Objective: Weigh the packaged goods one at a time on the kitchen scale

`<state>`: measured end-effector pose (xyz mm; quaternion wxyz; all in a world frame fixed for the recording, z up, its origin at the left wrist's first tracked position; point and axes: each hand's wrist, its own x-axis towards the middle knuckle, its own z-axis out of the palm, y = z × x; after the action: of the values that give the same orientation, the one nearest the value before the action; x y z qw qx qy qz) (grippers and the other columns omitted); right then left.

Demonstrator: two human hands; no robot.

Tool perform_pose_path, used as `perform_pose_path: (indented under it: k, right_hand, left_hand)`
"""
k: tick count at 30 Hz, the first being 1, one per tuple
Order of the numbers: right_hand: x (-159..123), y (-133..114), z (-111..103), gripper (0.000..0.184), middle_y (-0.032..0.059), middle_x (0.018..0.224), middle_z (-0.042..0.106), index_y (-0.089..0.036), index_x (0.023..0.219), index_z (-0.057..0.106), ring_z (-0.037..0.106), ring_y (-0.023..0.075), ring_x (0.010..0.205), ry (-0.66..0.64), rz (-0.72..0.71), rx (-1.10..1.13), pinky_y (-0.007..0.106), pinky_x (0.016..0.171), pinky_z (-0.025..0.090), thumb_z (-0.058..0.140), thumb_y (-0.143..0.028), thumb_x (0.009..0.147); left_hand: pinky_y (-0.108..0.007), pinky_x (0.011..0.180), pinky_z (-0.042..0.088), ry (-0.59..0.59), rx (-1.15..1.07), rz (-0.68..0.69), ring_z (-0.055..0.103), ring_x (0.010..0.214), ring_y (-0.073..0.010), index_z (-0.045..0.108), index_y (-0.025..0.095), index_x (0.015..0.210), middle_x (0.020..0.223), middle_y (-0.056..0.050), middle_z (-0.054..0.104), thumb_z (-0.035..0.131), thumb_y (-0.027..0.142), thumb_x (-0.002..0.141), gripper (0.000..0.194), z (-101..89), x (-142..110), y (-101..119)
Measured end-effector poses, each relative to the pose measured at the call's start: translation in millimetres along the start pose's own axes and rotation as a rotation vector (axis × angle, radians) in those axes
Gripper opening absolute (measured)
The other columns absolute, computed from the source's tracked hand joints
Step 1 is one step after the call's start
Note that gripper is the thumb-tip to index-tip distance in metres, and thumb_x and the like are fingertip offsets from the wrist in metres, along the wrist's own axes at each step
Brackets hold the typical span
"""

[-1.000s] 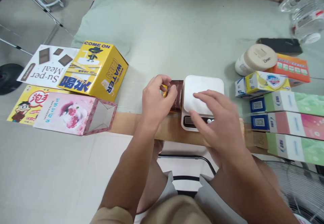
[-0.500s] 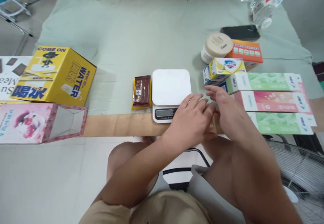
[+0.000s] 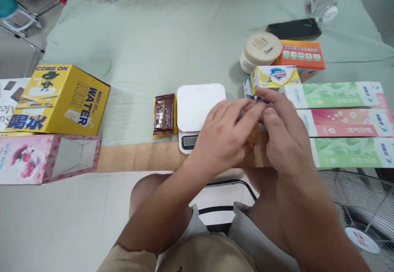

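Observation:
My left hand (image 3: 223,130) is closed around a small, shiny, see-through packet with orange-brown contents (image 3: 253,134), mostly hidden behind the fingers. My right hand (image 3: 286,130) pinches at the top end of the same packet, its thumb and forefinger close to my left fingertips. Just left of the hands lies a white kitchen scale (image 3: 200,106) with a dark display, partly covered by my left hand. Against the scale's left side lie brown and yellow snack packets (image 3: 165,115), one upon another.
Toothpaste boxes (image 3: 341,122) lie at the right, with a soap box (image 3: 275,77), a cream jar (image 3: 261,50), an orange box (image 3: 303,56) and a black phone (image 3: 294,29) beyond. A yellow carton (image 3: 61,99) and a pink box (image 3: 27,157) stand left. A fan (image 3: 360,218) is below right.
Both hands have come up a little, and the see-through packet now shows between them. My right fingers have closed on its top. The view has shifted slightly.

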<state>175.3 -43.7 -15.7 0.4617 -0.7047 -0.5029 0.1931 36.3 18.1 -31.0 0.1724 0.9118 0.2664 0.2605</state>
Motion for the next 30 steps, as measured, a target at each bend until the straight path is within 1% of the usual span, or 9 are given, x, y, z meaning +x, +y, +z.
perform_pose_path:
  k: [6,8,11,13,15,18,21,25,30]
  right_hand:
    - [11.5,10.4,32.9,0.05,0.0075,0.136,0.072,-0.027,0.145,0.063,0.072,0.022,0.114,-0.274,-0.137,0.032,0.043,0.101,0.062,0.055,-0.025,0.095]
    - [13.2,10.3,42.6,0.05,0.008,0.133,0.073,-0.025,0.144,0.064,0.073,0.0232,0.114,-0.251,-0.2,-0.038,0.043,0.1,0.062,0.057,-0.026,0.094]
    - [14.3,9.0,50.9,0.044,0.0096,0.129,0.076,-0.023,0.137,0.068,0.072,0.0267,0.118,-0.153,-0.29,-0.161,0.046,0.103,0.06,0.056,-0.03,0.096]
    - [14.5,9.0,52.3,0.04,0.0106,0.128,0.077,-0.022,0.134,0.07,0.072,0.0278,0.119,-0.119,-0.305,-0.198,0.047,0.102,0.059,0.055,-0.033,0.098]
    - [14.4,9.9,51.6,0.039,0.011,0.128,0.077,-0.022,0.132,0.071,0.073,0.0283,0.118,-0.111,-0.291,-0.207,0.047,0.101,0.059,0.055,-0.035,0.099]
    - [13.0,11.9,50.5,0.037,0.0104,0.128,0.077,-0.025,0.13,0.07,0.073,0.0301,0.119,-0.107,-0.258,-0.241,0.05,0.102,0.058,0.056,-0.039,0.099]
    - [10.2,12.2,52.9,0.04,0.0099,0.133,0.076,-0.027,0.132,0.07,0.068,0.0346,0.129,-0.092,-0.227,-0.291,0.058,0.109,0.054,0.052,-0.044,0.101]
    - [5.7,9.0,60.9,0.043,0.0097,0.136,0.075,-0.028,0.134,0.071,0.063,0.0383,0.137,-0.109,-0.227,-0.346,0.066,0.115,0.047,0.054,-0.046,0.1]
    - [3.3,2.9,69.2,0.048,0.0116,0.148,0.068,-0.027,0.139,0.068,0.064,0.0332,0.139,-0.153,-0.31,-0.253,0.058,0.113,0.054,0.066,-0.038,0.092]
  left_hand:
    - [-0.045,0.119,0.047,0.01,-0.068,-0.134,0.062,0.133,-0.0274,0.05,0.018,0.137,0.142,-0.014,0.067,0.06,0.015,0.084,0.054,-20.6,-5.4,-40.3]
    - [-0.049,0.126,0.041,-0.029,-0.057,-0.191,0.059,0.141,-0.0281,0.046,0.02,0.141,0.146,-0.013,0.065,0.06,0.017,0.084,0.059,-25.0,-9.2,-49.1]
    - [-0.058,0.133,0.026,-0.092,-0.026,-0.212,0.04,0.16,-0.0319,0.036,0.024,0.153,0.164,-0.013,0.051,0.063,0.024,0.088,0.07,-33.4,-14.8,-56.5]
    - [-0.06,0.133,0.025,-0.096,-0.024,-0.198,0.033,0.163,-0.0341,0.035,0.026,0.155,0.17,-0.012,0.044,0.067,0.031,0.089,0.074,-41.3,-18.0,-59.0]
    - [-0.057,0.13,0.033,-0.054,-0.035,-0.215,0.041,0.158,-0.0342,0.044,0.024,0.151,0.164,-0.013,0.051,0.068,0.032,0.088,0.068,-49.6,-20.6,-61.0]
    - [-0.047,0.113,0.051,0.035,-0.036,-0.292,0.062,0.133,-0.0304,0.063,0.019,0.128,0.137,-0.012,0.07,0.065,0.028,0.089,0.04,-57.5,-24.1,-64.8]
    - [-0.045,0.107,0.054,0.07,-0.016,-0.313,0.068,0.12,-0.0278,0.069,0.02,0.108,0.118,-0.009,0.077,0.06,0.026,0.092,0.02,-56.7,-27.5,-69.0]
    - [-0.051,0.116,0.049,0.067,-0.012,-0.279,0.071,0.119,-0.028,0.072,0.019,0.1,0.105,-0.007,0.082,0.054,0.021,0.095,0.018,-46.7,-31.8,-68.9]
    - [-0.043,0.102,0.059,0.214,-0.108,-0.255,0.077,0.107,-0.0243,0.075,0.017,0.098,0.104,-0.009,0.083,0.05,0.014,0.093,0.026,-36.8,-35.3,-56.6]
